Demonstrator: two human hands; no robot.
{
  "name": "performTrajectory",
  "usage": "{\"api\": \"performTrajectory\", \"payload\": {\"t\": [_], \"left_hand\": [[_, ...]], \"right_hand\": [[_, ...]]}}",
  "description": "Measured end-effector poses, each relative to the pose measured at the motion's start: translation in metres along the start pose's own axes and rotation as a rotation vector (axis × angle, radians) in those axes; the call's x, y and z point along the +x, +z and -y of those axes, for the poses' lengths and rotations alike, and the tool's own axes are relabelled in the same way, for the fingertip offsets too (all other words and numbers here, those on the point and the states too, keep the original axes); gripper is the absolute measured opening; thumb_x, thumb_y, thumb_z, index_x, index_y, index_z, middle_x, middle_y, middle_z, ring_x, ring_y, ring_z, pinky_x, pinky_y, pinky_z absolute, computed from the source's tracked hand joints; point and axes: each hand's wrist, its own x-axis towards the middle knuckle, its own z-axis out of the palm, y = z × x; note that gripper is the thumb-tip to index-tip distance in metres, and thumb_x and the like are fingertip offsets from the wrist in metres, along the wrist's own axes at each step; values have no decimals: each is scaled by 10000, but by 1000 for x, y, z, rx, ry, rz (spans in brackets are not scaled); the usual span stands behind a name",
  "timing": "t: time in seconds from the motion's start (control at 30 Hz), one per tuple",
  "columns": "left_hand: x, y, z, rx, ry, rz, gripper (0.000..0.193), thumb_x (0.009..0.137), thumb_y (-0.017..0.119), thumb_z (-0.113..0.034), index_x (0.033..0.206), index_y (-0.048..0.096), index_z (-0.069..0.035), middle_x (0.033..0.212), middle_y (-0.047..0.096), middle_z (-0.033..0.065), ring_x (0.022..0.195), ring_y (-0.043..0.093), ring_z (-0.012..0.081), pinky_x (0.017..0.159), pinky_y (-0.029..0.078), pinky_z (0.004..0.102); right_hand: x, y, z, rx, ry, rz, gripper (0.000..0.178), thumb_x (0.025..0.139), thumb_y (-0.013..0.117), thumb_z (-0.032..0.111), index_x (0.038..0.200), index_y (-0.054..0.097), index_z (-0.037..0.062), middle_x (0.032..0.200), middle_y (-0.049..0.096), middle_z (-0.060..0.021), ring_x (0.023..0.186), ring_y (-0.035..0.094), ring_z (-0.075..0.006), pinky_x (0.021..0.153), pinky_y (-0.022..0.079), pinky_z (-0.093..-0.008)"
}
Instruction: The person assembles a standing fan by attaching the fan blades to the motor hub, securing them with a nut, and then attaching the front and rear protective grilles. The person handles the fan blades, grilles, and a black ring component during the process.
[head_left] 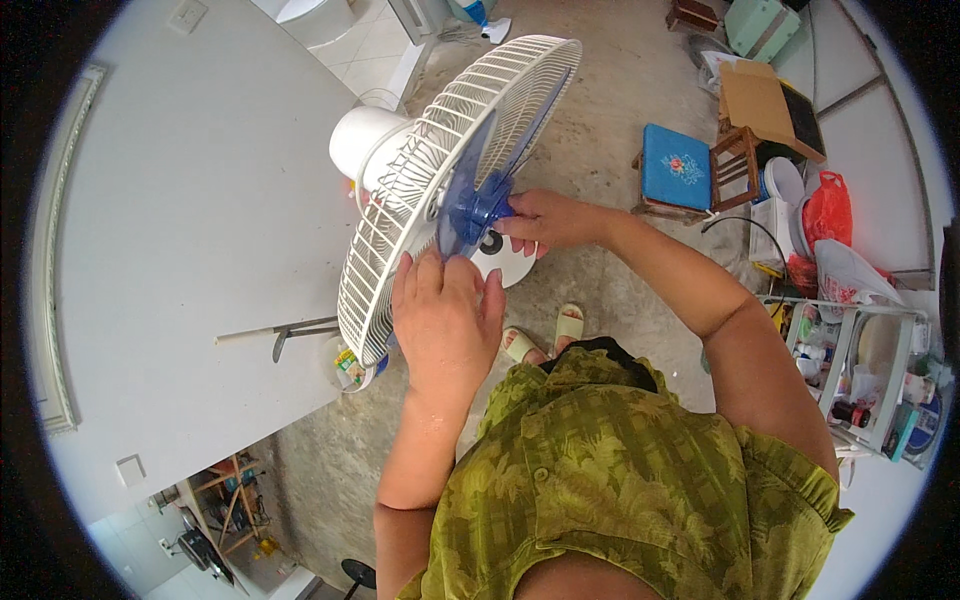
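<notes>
In front of me stands a white pedestal fan with its front cover off; its round wire rear grille (415,190) faces right, and a white motor housing (365,145) is behind. Inside the grille are translucent blue fan blades (462,195). My right hand (550,218) pinches the blue hub at their centre between thumb and fingers. My left hand (447,315) lies lower down, fingers stretched into the grille against the lower blade and thumb apart. It hides much of that blade. Below the hub shows the fan's round white base (508,262).
A white wall (200,200) runs along the left. At right are a wooden chair with a blue cushion (676,168), a cardboard box (765,105), a red plastic bag (828,208) and a loaded shelf rack (858,380). A small bin (352,372) stands beneath the grille.
</notes>
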Motion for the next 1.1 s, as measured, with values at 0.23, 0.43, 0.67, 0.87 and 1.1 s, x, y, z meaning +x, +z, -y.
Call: {"api": "performTrajectory", "payload": {"t": [0.23, 0.43, 0.67, 0.87, 1.1], "left_hand": [[-6, 8, 20, -79, -185, 74, 320, 739, 739, -234, 918, 572, -28, 879, 620, 185, 853, 590, 384, 818, 451, 451], [19, 13, 18, -167, -269, 243, 389, 797, 699, -247, 1081, 565, -18, 964, 621, 217, 878, 592, 395, 759, 467, 426], [29, 34, 34, -336, -111, 114, 208, 869, 616, -179, 1003, 596, -20, 817, 630, 214, 754, 600, 401, 646, 473, 420], [29, 42, 36, -263, -77, 122, 210, 872, 606, -181, 1009, 599, -21, 850, 626, 211, 783, 592, 411, 675, 476, 431], [32, 41, 35, -211, -36, 147, 267, 876, 584, -179, 1110, 555, -54, 904, 627, 212, 834, 585, 437, 707, 474, 474]], "right_hand": [[3, -10, -6, 294, 130, 152, 408, 910, 520, 414, 1028, 580, 28, 810, 607, -62, 729, 606, -141, 562, 517, -270], [13, -22, -10, 472, 134, 409, 427, 893, 549, 428, 1046, 592, 31, 867, 641, -88, 755, 630, -160, 518, 509, -275], [22, -27, -15, 445, 161, 471, 368, 915, 529, 388, 1022, 599, 43, 802, 612, -62, 701, 609, -136, 496, 495, -249], [10, -19, -1, 212, 158, 288, 400, 930, 508, 390, 939, 592, -1, 726, 566, -48, 630, 570, -134, 534, 504, -268], [5, 5, 9, -561, 25, -64, 385, 915, 502, 327, 882, 571, -51, 745, 610, -165, 646, 627, -265, 550, 508, -379]]}}
